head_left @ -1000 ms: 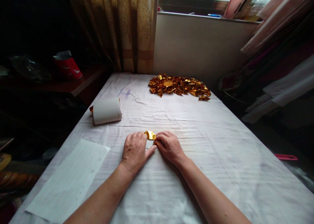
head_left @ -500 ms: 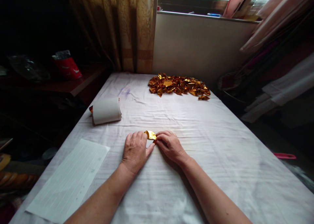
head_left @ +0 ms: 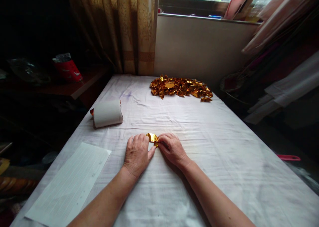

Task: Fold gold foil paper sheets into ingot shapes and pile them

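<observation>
Both hands rest on the white cloth (head_left: 199, 160) near the table's front edge, about midway across. The left hand (head_left: 136, 153) lies flat, its fingers pressing one side of a small gold foil piece (head_left: 152, 137); the right hand (head_left: 171, 148) pinches the other side between fingertips. The thin foil could tear or crease crooked if pressed unevenly. No containers show; a heap of folded foil (head_left: 180, 87) lies loose near the far edge, a paper roll (head_left: 107, 113) by the left edge.
</observation>
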The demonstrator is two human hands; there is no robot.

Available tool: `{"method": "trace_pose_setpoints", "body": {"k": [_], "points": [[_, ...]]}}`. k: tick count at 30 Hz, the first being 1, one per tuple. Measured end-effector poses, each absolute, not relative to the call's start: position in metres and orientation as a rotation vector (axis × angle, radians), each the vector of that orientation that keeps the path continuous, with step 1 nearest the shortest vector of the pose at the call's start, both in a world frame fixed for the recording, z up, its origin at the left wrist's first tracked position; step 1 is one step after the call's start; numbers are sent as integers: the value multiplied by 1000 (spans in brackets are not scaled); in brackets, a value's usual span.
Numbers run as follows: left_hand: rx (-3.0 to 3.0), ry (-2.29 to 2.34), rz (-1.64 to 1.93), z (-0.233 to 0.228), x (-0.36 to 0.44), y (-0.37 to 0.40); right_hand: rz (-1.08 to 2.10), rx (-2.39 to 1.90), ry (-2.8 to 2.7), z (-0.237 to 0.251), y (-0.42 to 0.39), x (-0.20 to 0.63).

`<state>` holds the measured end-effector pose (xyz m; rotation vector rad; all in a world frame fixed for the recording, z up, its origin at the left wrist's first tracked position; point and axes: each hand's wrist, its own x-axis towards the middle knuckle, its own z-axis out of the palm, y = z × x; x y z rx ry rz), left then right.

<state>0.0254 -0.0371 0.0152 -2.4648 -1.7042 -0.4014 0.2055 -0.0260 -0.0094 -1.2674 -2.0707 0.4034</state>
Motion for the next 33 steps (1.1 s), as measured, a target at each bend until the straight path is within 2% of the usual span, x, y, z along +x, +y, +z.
{"method": "trace_pose_setpoints", "body": {"k": [7,18,33], "points": [[-2485,-1709,-405,16,25,-37,399,-1303,-1906,-15,-28,216],[-2497,-1717,-412,16,24,-38,285,-1311,-2035,-13,-31,213],[-2473,-1712,-423,16,25,-32,320,-1376,-1999,-11,-31,208]]}}
